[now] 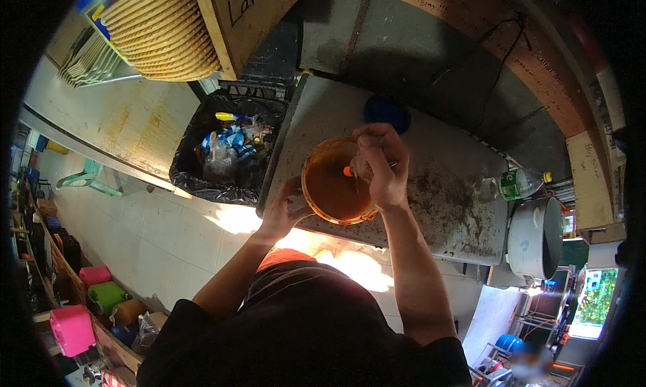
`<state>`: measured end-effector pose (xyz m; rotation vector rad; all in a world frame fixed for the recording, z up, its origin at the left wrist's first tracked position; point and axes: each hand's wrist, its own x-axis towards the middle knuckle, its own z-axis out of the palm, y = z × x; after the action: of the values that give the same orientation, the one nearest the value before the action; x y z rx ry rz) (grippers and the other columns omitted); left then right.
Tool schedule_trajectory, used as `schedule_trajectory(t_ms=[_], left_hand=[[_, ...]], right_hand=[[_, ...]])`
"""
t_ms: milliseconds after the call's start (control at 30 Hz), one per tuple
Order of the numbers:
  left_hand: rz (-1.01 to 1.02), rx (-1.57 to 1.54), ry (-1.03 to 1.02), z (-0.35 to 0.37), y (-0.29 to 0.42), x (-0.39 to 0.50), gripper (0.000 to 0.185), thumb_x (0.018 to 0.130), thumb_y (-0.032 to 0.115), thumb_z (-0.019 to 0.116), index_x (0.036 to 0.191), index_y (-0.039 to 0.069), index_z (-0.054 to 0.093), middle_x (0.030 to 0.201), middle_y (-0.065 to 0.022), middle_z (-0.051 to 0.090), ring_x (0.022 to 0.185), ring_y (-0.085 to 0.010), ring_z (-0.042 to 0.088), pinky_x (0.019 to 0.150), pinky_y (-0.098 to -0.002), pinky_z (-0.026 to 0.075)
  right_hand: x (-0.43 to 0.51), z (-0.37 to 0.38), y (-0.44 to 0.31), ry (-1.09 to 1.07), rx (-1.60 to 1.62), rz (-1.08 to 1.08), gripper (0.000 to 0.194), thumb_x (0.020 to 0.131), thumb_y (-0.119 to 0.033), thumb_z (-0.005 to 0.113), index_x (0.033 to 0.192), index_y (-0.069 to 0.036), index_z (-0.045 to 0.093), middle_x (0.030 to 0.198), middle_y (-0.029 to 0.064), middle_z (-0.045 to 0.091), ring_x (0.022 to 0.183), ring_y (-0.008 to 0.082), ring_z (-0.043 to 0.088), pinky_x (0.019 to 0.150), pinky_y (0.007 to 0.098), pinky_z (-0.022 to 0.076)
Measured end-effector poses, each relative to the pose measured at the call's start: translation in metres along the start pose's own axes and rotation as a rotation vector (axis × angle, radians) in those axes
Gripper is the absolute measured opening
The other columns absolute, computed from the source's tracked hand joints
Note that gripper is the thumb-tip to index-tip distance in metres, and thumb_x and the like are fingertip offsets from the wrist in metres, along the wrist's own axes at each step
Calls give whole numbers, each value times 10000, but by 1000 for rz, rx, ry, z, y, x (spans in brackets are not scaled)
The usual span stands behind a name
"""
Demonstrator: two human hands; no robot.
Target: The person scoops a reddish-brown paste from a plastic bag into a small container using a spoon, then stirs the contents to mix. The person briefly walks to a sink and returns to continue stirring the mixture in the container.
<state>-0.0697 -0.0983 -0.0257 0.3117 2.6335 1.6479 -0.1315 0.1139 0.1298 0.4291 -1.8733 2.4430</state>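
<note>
A round tub stands near the front edge of the worn grey tabletop. Inside it lies thick orange-brown sauce, and smears of the same colour coat its rim. My left hand grips the tub's left side, fingers behind and thumb along the front. Over the tub's right side, my right hand is closed around a utensil with an orange part; most of it is hidden by the fingers. Just behind that hand sits a round blue lid.
A bin lined with a black bag holds rubbish, left of the table. Stacked woven baskets rise at upper left. To the right are a plastic bottle and a large metal pot. Wooden boards overhead bear handwriting.
</note>
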Motion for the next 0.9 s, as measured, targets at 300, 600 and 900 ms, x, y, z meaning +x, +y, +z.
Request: schedule_trajectory(t_ms=[300,600,900], left_hand=[[77,-34,-67,-2,-6,6,790,796,311,848,1417,55,432,1295,-144,569,1155,-310,594,964,-443,492],[203,121,-175,-18,-4,19,966,818,451,801,1497,8,277,1437,-271,411,1341,-430,437,1085,-505,410],[374,42,-214,-19,-15,32,959,816,421,812,1496,14,272,1450,-263,406,1337,-442,436,1095,-532,397]], right_hand=[[-5,33,-7,252,-159,5,176,1011,-166,556,1007,-5,626,544,-20,489,457,37,415,428,246,348],[-7,53,-79,340,-88,-279,275,1044,-261,412,1052,-25,553,459,-44,258,373,59,201,401,275,212],[-45,65,-79,449,-110,-433,279,1068,-249,348,1052,-20,505,452,-32,246,362,79,204,413,289,264]])
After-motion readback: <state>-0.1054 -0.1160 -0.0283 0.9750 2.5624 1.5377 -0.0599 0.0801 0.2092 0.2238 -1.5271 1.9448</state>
